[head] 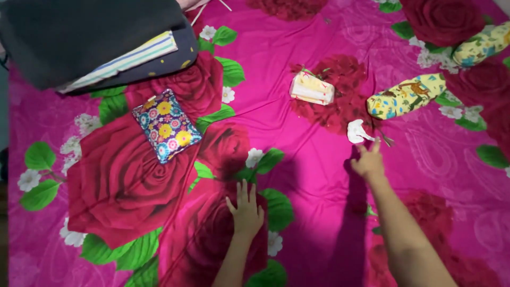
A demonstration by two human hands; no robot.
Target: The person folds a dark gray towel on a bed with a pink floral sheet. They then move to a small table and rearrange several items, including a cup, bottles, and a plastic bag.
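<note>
Right hand reaching for the small white piece, left hand flat on the bed.

From the head view, your right hand [367, 162] stretches forward with fingers spread, its grip open and empty; the small white piece [357, 131] lies just beyond your fingertips, not yet touched, with the yellow animal-print roll [406, 96] a little further on and a folded yellow-and-white cloth [312, 88] off to the grip's left. Your left hand [246, 211] rests palm-down and open on the pink rose bedsheet [297, 159], holding nothing, seemingly bracing you as you lean. The flower-patterned cushion [166, 125] sits well apart to its left.
</note>
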